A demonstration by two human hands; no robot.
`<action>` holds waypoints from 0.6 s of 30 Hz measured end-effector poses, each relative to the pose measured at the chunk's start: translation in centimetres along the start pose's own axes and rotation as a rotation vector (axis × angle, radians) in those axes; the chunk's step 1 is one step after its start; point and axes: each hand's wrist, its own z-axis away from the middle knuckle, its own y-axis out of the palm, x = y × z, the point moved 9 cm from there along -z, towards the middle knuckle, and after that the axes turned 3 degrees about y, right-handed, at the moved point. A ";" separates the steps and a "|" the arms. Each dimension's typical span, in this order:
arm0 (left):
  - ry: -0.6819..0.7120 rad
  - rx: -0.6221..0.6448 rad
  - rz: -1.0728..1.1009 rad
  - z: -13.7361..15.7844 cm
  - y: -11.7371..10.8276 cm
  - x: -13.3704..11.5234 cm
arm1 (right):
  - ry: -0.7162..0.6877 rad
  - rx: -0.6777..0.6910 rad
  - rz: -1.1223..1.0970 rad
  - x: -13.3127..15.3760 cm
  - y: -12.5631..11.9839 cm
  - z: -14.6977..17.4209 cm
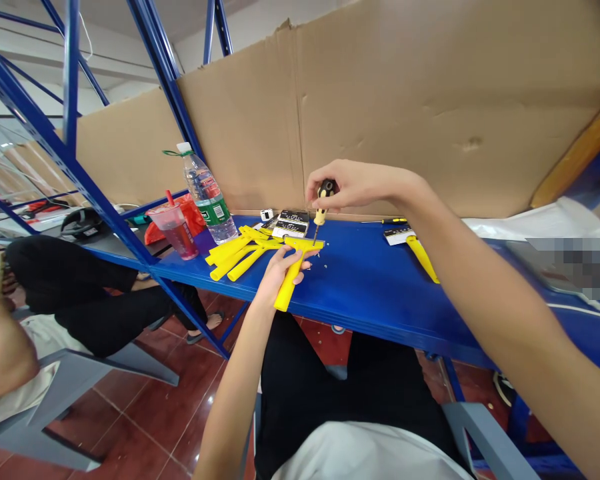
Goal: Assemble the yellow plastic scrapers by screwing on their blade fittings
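Observation:
My left hand [279, 268] is closed around a yellow T-shaped scraper [289, 285] near its head, with the handle pointing toward me. My right hand [340, 183] grips a screwdriver [321, 216] with a black and pale yellow handle from above. Its shaft points down, and the tip meets the right part of the scraper's head. Whether a screw sits under the tip is too small to tell. Left of my left hand lies a pile of several similar yellow scrapers [236, 257] with their handles toward me.
On the blue table [360, 287] are black-and-white packets [291, 223], a water bottle [207, 200] and a red drink cup [175, 230]. To the right lie another screwdriver [394, 221] and a yellow scraper [423, 260]. Cardboard [380, 100] walls the back. Someone sits at left.

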 end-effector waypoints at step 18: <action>0.020 -0.065 -0.051 0.0 -0.4 -0.2 | 0.011 0.005 -0.055 0.0 -0.2 0.3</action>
